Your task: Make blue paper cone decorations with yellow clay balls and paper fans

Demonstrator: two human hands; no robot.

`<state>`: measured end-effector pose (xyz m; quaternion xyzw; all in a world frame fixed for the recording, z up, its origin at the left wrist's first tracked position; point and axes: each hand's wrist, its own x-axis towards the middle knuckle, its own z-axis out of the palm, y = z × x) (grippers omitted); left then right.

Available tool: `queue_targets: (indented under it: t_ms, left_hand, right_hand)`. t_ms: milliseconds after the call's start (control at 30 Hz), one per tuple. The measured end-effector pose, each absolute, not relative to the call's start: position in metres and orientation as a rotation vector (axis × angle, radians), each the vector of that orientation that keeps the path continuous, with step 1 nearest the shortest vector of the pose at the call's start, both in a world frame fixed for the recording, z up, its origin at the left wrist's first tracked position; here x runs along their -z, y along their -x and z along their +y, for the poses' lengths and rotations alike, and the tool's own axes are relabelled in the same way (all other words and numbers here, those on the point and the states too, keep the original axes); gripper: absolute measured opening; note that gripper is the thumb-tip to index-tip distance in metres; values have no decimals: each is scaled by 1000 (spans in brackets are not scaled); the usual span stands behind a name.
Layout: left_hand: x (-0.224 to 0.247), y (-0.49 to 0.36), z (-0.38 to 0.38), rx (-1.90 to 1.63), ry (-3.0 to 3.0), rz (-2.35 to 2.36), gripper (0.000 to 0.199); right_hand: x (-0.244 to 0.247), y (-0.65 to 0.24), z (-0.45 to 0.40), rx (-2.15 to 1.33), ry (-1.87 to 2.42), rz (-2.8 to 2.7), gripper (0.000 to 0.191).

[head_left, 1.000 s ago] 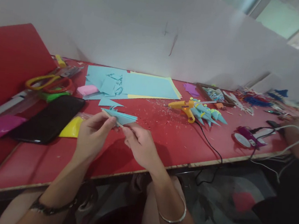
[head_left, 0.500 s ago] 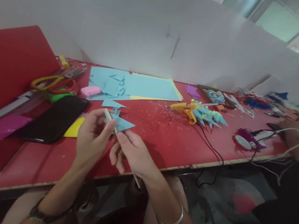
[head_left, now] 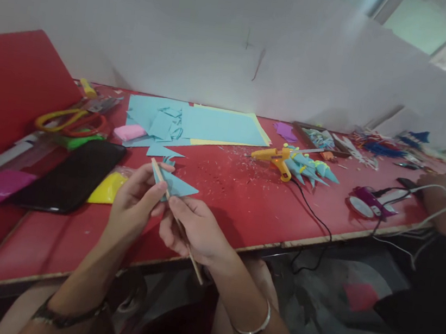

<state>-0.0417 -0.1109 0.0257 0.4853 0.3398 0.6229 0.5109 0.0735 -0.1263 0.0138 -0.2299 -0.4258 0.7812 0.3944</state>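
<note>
My left hand pinches a light blue paper piece against the upper end of a thin wooden stick. The paper comes to a point on the right. My right hand is closed round the stick just below the paper, and the stick's lower end sticks out past the table edge. Behind the hands lies a loose blue paper triangle. Blue sheets with cut scraps on them lie by the wall.
A yellow glue gun rests beside blue paper cones. Scissors, a black phone and a yellow packet lie left. Another person's hand is at the far right, near white and black cables.
The view has shifted slightly, so most things appear a little further left. My right hand's lower fingers have curled in closer to the stick. Both hands keep their hold.
</note>
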Motion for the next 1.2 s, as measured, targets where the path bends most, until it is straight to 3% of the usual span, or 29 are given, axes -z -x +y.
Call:
queue_targets:
  t_ms: [167,433,1200]
  left_hand:
    - [-28,44,-109,-1425,-1023,697,32]
    - [-26,46,-113,-1466,-1171,682,24]
    - [-21,48,-110,-1526,-1194,791,16]
  right_hand:
    - [-19,-76,-129,-2075,456,-1063,30]
    - [-18,-79,-128,-2113,444,-1137,28]
    - [-21,-81,-129,-1745,787,-1347,24]
